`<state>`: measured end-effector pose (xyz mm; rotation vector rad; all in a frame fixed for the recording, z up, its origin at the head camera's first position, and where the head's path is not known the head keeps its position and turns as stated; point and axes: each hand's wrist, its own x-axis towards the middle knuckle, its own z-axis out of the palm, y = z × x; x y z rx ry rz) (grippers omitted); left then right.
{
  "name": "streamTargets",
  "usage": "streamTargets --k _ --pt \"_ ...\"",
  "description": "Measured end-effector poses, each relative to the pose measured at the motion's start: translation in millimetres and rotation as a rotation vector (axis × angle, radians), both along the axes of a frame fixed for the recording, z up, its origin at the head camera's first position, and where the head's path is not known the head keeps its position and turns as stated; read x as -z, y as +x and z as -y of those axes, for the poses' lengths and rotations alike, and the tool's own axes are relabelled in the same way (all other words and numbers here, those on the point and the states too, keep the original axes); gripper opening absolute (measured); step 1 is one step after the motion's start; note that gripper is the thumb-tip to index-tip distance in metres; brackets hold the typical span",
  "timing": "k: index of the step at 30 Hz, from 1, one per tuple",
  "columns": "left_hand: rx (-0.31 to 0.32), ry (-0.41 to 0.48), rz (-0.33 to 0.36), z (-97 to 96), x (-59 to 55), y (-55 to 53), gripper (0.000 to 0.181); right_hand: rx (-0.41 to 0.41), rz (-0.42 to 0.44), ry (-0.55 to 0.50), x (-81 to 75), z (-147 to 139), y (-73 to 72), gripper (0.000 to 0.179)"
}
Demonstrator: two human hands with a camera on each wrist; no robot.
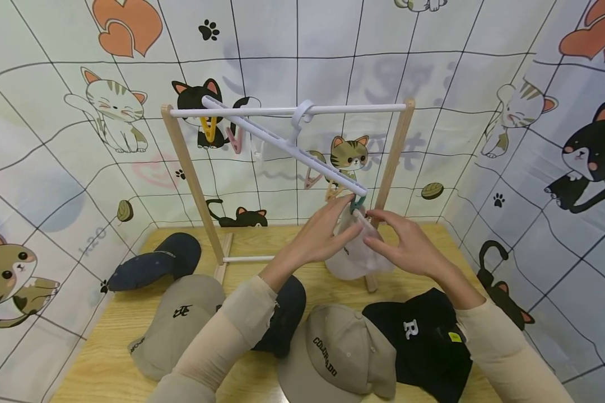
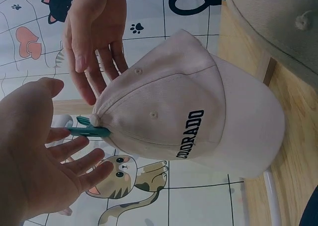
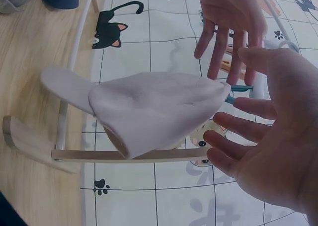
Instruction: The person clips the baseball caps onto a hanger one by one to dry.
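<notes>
A pale pink baseball cap (image 2: 164, 97) with COLORADO lettering hangs by its crown from a green clip (image 2: 92, 131), brim downward. The clip is at the near end of a white clip hanger (image 1: 282, 145) hooked over a rack's top bar. My left hand (image 1: 325, 232) is at the left of the clip, fingers extended and the fingertips right beside it. On the other side, my right hand (image 1: 408, 243) has its fingers loosely spread near the cap's top. Neither hand grips the cap.
The wooden rack (image 1: 194, 184) stands on a wood-grain table (image 1: 106, 341). Other caps lie in front: a navy one (image 1: 156, 260), two beige ones (image 1: 186, 324), a dark one (image 1: 289, 313) and a black one (image 1: 423, 341). Yellow (image 1: 209, 130) and pink clips (image 1: 235, 140) hang at the hanger's far end.
</notes>
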<state>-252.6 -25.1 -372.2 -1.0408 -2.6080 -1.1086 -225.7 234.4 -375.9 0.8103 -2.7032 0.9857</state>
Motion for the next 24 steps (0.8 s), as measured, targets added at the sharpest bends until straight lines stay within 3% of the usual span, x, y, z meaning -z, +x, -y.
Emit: streamTargets --k 13,16,21,24 --pt "-0.016 -0.038 -0.052 2.6 19.0 13.4 0.074 0.053 0.021 0.042 8.3 -19 14.7 0.067" --pt "-0.006 -0.033 -0.089 0.0 22.8 18.6 0.071 0.069 0.026 0.037 6.7 -26 20.2 0.065" --pt "0.031 0.01 -0.209 -9.0 26.9 25.1 0.064 0.09 0.039 0.029 5.8 -36 28.4 0.066" --pt "0.074 0.02 -0.217 -15.9 30.0 27.8 0.061 0.101 0.033 0.026 7.9 -42 34.3 0.066"
